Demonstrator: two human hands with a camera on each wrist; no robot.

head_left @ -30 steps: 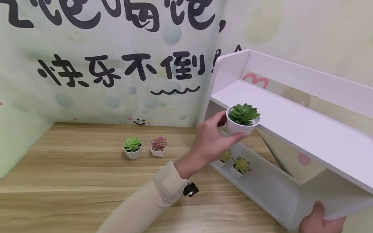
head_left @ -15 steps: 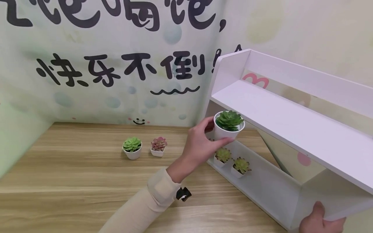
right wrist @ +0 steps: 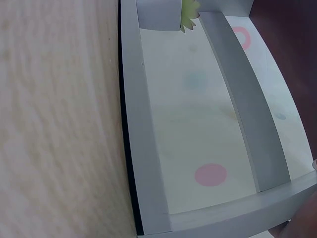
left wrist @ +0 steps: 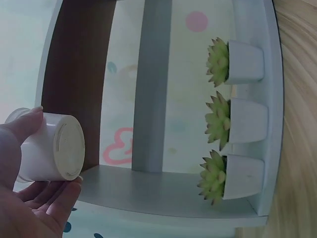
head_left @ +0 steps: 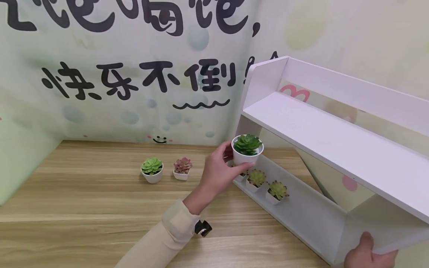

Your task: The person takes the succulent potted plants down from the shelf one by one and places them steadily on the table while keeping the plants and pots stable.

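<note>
My left hand (head_left: pixel 216 173) holds a potted succulent (head_left: pixel 247 144) with dark green leaves in a round white pot, fingers and thumb around the pot's sides. It is at the shelf's left front, below the top board; the left wrist view shows the pot's underside (left wrist: pixel 69 148). Low on the white shelf (head_left: pixel 311 208) stand three yellow-green succulents in white pots, including one at the right (head_left: pixel 277 190) and one in the middle (head_left: pixel 256 178); my left hand partly hides the leftmost in the head view. My right hand (head_left: pixel 370 253) grips the edge of the shelf's right side panel.
A light green succulent (head_left: pixel 152 169) in a round white pot and a pink succulent (head_left: pixel 182 166) in a square white pot stand on the wooden table (head_left: pixel 83 201), left of the shelf. A printed cloth (head_left: pixel 134 48) hangs behind.
The left hand has carried the dark green succulent left and down, away from the top board's front edge. The shelf's small succulents show more fully. The right hand has stayed put.
</note>
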